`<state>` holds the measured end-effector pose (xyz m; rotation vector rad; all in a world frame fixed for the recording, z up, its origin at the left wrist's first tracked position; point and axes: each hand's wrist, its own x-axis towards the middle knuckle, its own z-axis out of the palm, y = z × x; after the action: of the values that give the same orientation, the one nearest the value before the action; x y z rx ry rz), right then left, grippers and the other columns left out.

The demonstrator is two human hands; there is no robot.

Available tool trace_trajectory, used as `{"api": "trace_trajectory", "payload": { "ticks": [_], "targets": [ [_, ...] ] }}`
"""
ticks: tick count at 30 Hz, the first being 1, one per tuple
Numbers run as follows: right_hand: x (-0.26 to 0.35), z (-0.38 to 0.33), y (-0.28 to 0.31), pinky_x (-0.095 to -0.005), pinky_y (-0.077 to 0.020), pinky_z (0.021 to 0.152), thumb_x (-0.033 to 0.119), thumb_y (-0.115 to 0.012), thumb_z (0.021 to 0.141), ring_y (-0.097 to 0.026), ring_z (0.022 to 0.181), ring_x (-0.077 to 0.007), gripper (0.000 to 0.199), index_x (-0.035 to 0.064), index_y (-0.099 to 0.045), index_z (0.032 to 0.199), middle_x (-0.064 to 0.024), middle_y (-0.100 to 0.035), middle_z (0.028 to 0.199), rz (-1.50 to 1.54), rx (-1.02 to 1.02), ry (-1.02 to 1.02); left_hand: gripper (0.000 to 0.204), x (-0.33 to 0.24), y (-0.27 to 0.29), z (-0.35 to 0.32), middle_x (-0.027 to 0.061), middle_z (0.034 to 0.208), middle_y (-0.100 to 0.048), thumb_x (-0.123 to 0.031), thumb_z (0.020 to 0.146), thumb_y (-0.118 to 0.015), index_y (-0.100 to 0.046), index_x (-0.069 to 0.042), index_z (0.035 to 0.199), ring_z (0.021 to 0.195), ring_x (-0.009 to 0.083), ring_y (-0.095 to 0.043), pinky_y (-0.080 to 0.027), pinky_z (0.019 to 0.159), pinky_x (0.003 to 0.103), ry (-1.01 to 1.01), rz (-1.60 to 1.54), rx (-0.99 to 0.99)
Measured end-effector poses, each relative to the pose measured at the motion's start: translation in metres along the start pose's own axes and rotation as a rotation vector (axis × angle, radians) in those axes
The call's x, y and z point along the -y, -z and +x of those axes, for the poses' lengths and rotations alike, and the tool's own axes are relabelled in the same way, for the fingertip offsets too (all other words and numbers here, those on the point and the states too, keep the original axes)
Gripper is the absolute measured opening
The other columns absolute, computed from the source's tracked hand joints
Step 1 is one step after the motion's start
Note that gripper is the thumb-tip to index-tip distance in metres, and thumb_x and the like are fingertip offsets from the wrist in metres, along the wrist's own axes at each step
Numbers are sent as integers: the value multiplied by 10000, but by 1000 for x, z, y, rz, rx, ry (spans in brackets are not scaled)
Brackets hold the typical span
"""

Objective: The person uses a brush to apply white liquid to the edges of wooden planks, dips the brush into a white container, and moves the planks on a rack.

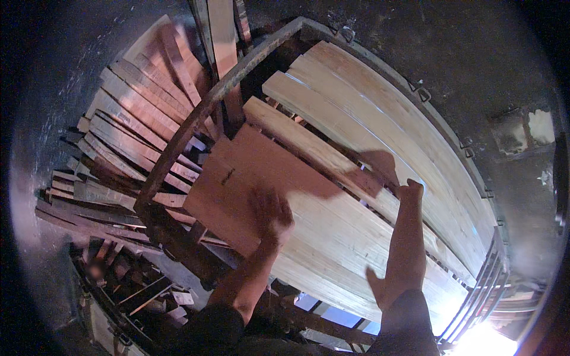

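Pale wooden boards lie lengthwise side by side on a metal-framed rack. My left hand (pixel 272 216) is over the wide near panel (pixel 332 237), its fingers spread and partly lost in shadow. Further right, my right hand (pixel 411 188) reaches across to a long narrow board (pixel 314 145), its fingers curled at that board's far edge; the fingertips are hidden. Thin gaps separate the narrow board from the near panel and from the far boards (pixel 368 124). A dark shadow falls over the left end of the near panel and part of the narrow board.
A rusty metal frame (pixel 219 89) curves round the boards' left end. Beyond it lies a fanned stack of rough planks (pixel 142 89). At lower left stands a bin of wood scraps (pixel 124 285). Metal bars (pixel 487 285) rise at the right end, beside bright light.
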<state>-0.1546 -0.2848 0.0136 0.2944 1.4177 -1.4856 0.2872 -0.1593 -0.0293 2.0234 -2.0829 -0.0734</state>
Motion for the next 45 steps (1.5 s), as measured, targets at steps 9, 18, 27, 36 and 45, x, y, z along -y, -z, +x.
{"api": "trace_trajectory", "payload": {
  "ticks": [9, 18, 27, 36, 45],
  "targets": [
    [-1, 23, 1, -498, -353, 1046, 215, -513, 900, -444, 1244, -327, 443, 19, -431, 1288, -152, -486, 1330, 78, -43, -53, 504, -17, 17, 12, 344, 1474, -257, -280, 938, -462, -444, 21, 1341, 1399, 526, -156, -117, 1120, 648, 186, -69, 139],
    [15, -13, -60, -422, -461, 934, 313, -554, 909, -584, 1048, -297, 344, 30, -586, 1102, -147, -614, 1154, -737, 117, 532, 527, -20, 29, 20, 365, 1469, -242, -289, 925, -442, -455, 36, 1339, 1397, 532, -156, -107, 1124, 645, 168, -17, 106],
    [-20, 33, -112, -536, -326, 1041, 380, -552, 860, -501, 1221, -335, 403, 107, -645, 1142, -151, -584, 1270, -1896, 142, 1315, 515, -20, 35, 15, 363, 1459, -265, -279, 923, -447, -467, 52, 1317, 1386, 530, -186, -129, 1125, 630, 165, -33, 111],
    [-15, -107, -98, -404, -310, 1116, 358, -664, 820, -412, 1305, -366, 686, -56, -460, 1327, -242, -479, 1369, -1999, 331, 1284, 526, -13, 3, 5, 306, 1493, -271, -328, 951, -413, -437, -26, 1381, 1405, 493, -181, -161, 1121, 624, 104, 34, 35],
    [-13, -410, 106, -499, -356, 1085, 107, -705, 776, -371, 1349, -408, 436, 30, -617, 1196, -212, -496, 1367, -1531, 311, 1313, 598, 18, -26, 3, 250, 1522, -247, -452, 951, -442, -423, -74, 1415, 1427, 439, -161, -134, 1121, 615, 48, -5, -68]
  ]
}}
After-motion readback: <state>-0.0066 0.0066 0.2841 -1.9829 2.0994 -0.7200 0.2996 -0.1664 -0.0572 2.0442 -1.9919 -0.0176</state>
